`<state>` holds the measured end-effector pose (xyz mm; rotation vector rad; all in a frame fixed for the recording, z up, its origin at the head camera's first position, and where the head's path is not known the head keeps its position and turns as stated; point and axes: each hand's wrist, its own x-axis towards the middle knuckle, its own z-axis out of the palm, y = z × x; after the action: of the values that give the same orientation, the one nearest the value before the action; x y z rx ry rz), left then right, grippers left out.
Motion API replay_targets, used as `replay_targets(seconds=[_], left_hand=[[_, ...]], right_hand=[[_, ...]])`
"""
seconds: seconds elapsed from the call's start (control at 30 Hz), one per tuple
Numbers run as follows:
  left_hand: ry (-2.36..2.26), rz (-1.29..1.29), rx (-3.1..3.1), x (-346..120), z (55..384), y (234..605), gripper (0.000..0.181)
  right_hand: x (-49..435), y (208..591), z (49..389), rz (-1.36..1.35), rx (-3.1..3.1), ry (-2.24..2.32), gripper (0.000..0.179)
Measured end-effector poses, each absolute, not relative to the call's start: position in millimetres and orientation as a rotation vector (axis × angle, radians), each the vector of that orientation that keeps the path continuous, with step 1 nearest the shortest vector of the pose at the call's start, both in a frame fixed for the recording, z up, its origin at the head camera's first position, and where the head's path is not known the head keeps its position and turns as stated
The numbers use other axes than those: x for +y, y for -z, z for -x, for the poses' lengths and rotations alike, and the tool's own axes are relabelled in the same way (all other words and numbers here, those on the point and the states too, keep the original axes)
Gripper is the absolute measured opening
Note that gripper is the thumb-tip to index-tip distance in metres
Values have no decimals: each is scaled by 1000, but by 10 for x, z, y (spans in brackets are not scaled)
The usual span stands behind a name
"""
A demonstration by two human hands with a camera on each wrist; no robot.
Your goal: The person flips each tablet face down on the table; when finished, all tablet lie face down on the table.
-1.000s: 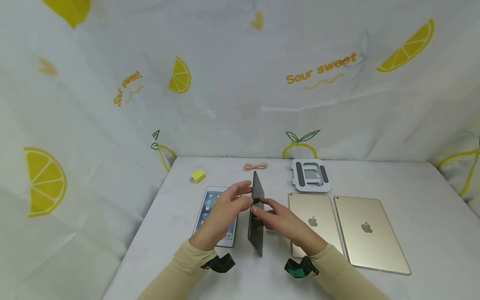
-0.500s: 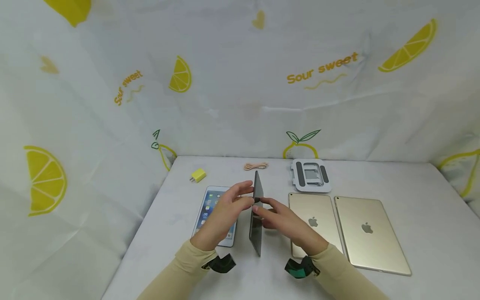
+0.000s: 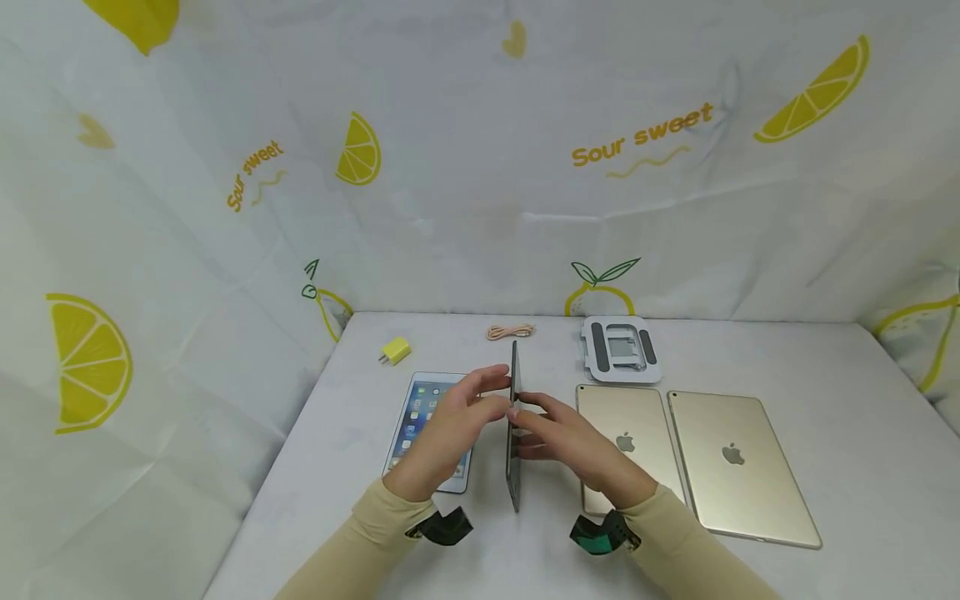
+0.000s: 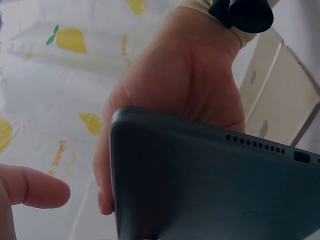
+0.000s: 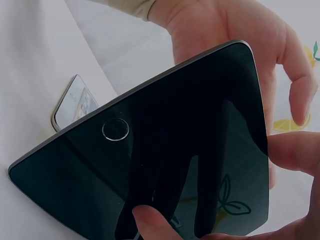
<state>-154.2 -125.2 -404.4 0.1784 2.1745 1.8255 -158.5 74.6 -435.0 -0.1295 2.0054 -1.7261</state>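
Observation:
A dark grey tablet (image 3: 513, 475) stands on its edge between my two hands, seen almost edge-on in the head view. Its plain back (image 4: 200, 180) faces left, with speaker holes and a port along one edge. The black glossy screen (image 5: 165, 115) with a round home button faces right and mirrors the fingers. My left hand (image 3: 450, 425) holds it from the left, thumb at the near edge. From the right, my right hand (image 3: 573, 446) grips it, thumb tip and forefinger at the edge, other fingers bent against the screen side.
A small white tablet (image 3: 408, 421) with a lit screen lies partly under the left hand. Two gold tablets (image 3: 738, 467) lie face down at right. At the back are a grey folding stand (image 3: 598, 348), a coiled pink cable (image 3: 510, 332) and a yellow charger plug (image 3: 396, 350).
The upright tablet has turned slightly, from showing a slanted face to nearly edge-on in the head view. Both hands stay almost in place; the right fingers shift a little along it.

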Motion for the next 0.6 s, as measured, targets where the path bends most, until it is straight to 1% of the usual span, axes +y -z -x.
replay_targets(seconds=[0.3, 0.6], left_hand=[[-1818, -176, 2123, -1266, 1640, 4156, 52], [-1803, -163, 2110, -1253, 1677, 4228, 52]], right_hand=[[797, 4323, 1605, 197, 1966, 1782, 77], [819, 4300, 1582, 212, 1993, 1792, 76]])
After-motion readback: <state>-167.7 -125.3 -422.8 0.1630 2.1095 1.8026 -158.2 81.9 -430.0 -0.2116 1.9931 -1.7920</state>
